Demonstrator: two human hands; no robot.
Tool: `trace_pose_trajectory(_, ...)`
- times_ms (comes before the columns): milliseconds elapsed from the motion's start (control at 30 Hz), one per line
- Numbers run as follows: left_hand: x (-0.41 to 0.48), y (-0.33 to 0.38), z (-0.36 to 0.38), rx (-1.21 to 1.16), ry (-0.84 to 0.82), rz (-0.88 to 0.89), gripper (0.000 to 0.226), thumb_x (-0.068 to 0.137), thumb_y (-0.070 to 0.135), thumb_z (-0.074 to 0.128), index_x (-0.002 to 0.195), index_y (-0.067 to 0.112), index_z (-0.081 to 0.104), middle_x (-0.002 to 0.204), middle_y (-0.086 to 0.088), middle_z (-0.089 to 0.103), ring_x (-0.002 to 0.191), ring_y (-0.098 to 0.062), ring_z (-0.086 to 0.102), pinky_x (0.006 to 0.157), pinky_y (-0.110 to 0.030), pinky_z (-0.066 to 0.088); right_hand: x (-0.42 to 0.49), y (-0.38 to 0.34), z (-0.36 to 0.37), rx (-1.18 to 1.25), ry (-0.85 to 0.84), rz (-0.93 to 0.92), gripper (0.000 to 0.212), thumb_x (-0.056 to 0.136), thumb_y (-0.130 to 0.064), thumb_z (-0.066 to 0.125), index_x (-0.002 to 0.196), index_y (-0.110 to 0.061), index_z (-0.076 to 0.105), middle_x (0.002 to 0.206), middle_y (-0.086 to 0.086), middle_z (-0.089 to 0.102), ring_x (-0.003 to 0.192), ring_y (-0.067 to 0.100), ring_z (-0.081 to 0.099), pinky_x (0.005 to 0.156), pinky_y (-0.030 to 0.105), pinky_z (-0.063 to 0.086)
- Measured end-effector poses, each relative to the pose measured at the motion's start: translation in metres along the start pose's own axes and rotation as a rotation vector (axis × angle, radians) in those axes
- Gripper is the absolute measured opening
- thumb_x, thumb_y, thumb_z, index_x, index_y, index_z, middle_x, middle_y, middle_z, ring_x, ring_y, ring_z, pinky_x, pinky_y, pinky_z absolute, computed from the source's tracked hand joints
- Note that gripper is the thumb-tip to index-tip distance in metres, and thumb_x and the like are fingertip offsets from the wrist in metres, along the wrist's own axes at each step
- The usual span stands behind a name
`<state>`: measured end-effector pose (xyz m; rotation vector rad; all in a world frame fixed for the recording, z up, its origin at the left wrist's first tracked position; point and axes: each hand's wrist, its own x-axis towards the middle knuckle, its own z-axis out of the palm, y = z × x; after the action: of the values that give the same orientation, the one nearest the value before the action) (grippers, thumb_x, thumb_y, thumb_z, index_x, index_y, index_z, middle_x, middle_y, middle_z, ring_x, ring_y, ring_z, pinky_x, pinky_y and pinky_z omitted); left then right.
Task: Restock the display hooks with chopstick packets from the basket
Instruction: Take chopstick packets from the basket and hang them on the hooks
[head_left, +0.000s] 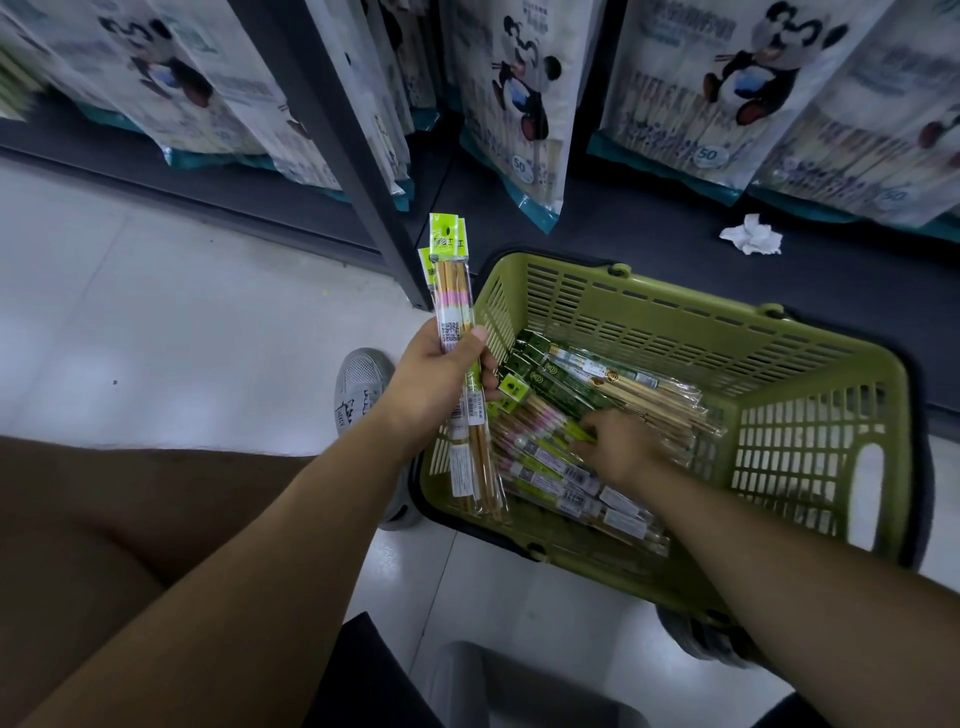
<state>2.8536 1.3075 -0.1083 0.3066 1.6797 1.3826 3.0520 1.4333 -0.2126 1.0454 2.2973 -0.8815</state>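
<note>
A green plastic basket (810, 364) stands on the floor and holds several chopstick packets (623, 384), some with dark green headers, some with lime and pink ones. My left hand (441, 384) grips a small bunch of lime-headed chopstick packets (452, 275) upright over the basket's left rim. My right hand (621, 444) reaches down into the basket, its fingers curled onto a lime-and-pink packet (540, 452) in the pile; the fingertips are hidden, so the hold is unclear. No display hooks are in view.
Large panda-printed bags (519, 104) hang along the dark shelving at the top. A dark shelf upright (363, 171) comes down left of the basket. A crumpled white tissue (752, 236) lies on the dark base. My grey shoe (363, 389) rests on the pale floor tiles.
</note>
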Motion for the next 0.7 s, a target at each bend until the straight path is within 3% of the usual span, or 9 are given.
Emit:
trace_pose_trajectory(33, 0.0, 0.001, 0.0, 0.001, 0.001, -0.001, 0.008, 0.106, 0.018, 0.053, 0.102, 0.012, 0.054, 0.072, -0.002, 0.064, 0.063, -0.019, 0.063, 0.064, -0.034, 0.059, 0.0, 0.002, -0.004, 0.039, 0.005, -0.006, 0.017, 0.098, -0.036, 0.065, 0.094, -0.02, 0.068, 0.081, 0.001, 0.066, 0.076, 0.023, 0.064, 0.061, 0.029, 0.046)
trace_pose_trajectory(100, -0.001, 0.002, 0.001, 0.001, 0.005, -0.006, 0.008, 0.106, 0.018, 0.053, 0.101, 0.012, 0.053, 0.072, -0.003, 0.063, 0.063, -0.021, 0.062, 0.065, -0.035, 0.06, -0.002, 0.003, -0.017, 0.08, 0.033, -0.001, 0.028, 0.098, -0.036, 0.064, 0.073, -0.029, 0.055, 0.066, -0.004, 0.056, 0.063, 0.02, 0.058, 0.052, 0.026, 0.034)
trace_pose_trajectory(167, -0.001, 0.004, 0.003, -0.008, 0.005, -0.014, 0.01, 0.107, 0.017, 0.052, 0.099, 0.011, 0.053, 0.072, -0.004, 0.062, 0.063, -0.02, 0.061, 0.064, -0.036, 0.06, -0.005, 0.001, -0.034, 0.116, 0.072, -0.007, 0.034, 0.099, -0.035, 0.063, 0.068, -0.029, 0.049, 0.065, -0.003, 0.053, 0.062, 0.024, 0.056, 0.051, 0.026, 0.031)
trace_pose_trajectory(233, -0.003, 0.007, 0.005, -0.046, 0.002, -0.042, 0.011, 0.107, 0.016, 0.052, 0.098, 0.008, 0.054, 0.072, -0.005, 0.061, 0.066, -0.021, 0.064, 0.067, -0.038, 0.06, -0.01, -0.006, -0.051, 0.183, 0.122, -0.037, 0.029, 0.099, -0.035, 0.063, 0.073, -0.026, 0.056, 0.068, 0.001, 0.059, 0.066, 0.027, 0.059, 0.054, 0.029, 0.035)
trace_pose_trajectory(300, -0.005, 0.009, 0.007, -0.116, 0.004, -0.087, 0.011, 0.107, 0.015, 0.052, 0.103, 0.005, 0.056, 0.079, -0.009, 0.064, 0.077, -0.024, 0.071, 0.074, -0.039, 0.062, -0.017, -0.021, -0.07, 0.298, 0.189, -0.093, 0.021, 0.098, -0.035, 0.064, 0.078, -0.028, 0.063, 0.072, -0.006, 0.062, 0.067, 0.017, 0.059, 0.056, 0.028, 0.038)
trace_pose_trajectory(400, -0.007, 0.013, 0.012, -0.217, 0.003, -0.15, 0.016, 0.106, 0.016, 0.053, 0.117, 0.005, 0.059, 0.107, -0.018, 0.071, 0.105, -0.031, 0.072, 0.089, -0.047, 0.061, -0.032, -0.056, -0.098, 0.526, 0.217, -0.201, 0.018, 0.095, -0.034, 0.069, 0.077, -0.034, 0.067, 0.074, -0.014, 0.068, 0.066, -0.002, 0.063, 0.058, 0.022, 0.042)
trace_pose_trajectory(500, -0.012, 0.02, 0.018, -0.225, -0.045, -0.144, 0.02, 0.106, 0.022, 0.054, 0.121, 0.013, 0.064, 0.115, -0.012, 0.076, 0.106, -0.03, 0.073, 0.084, -0.044, 0.063, -0.046, -0.084, -0.11, 0.66, 0.182, -0.27, 0.012, 0.095, -0.032, 0.07, 0.089, -0.023, 0.075, 0.084, -0.001, 0.076, 0.078, 0.011, 0.072, 0.072, 0.032, 0.058)
trace_pose_trajectory(600, -0.014, 0.025, 0.025, -0.228, -0.076, -0.083, 0.027, 0.106, 0.023, 0.051, 0.129, 0.011, 0.061, 0.114, -0.012, 0.076, 0.106, -0.03, 0.073, 0.086, -0.044, 0.061, -0.054, -0.103, -0.11, 0.589, 0.211, -0.322, 0.027, 0.096, -0.032, 0.069, 0.091, -0.006, 0.073, 0.086, 0.018, 0.071, 0.082, 0.035, 0.066, 0.073, 0.045, 0.053)
trace_pose_trajectory(700, -0.013, 0.025, 0.026, -0.183, -0.067, -0.036, 0.033, 0.106, 0.024, 0.051, 0.135, 0.009, 0.055, 0.112, -0.01, 0.073, 0.109, -0.031, 0.07, 0.093, -0.046, 0.057, -0.058, -0.11, -0.106, 0.363, 0.304, -0.36, 0.028, 0.098, -0.04, 0.063, 0.095, -0.013, 0.069, 0.087, 0.006, 0.058, 0.081, 0.022, 0.054, 0.066, 0.035, 0.041)
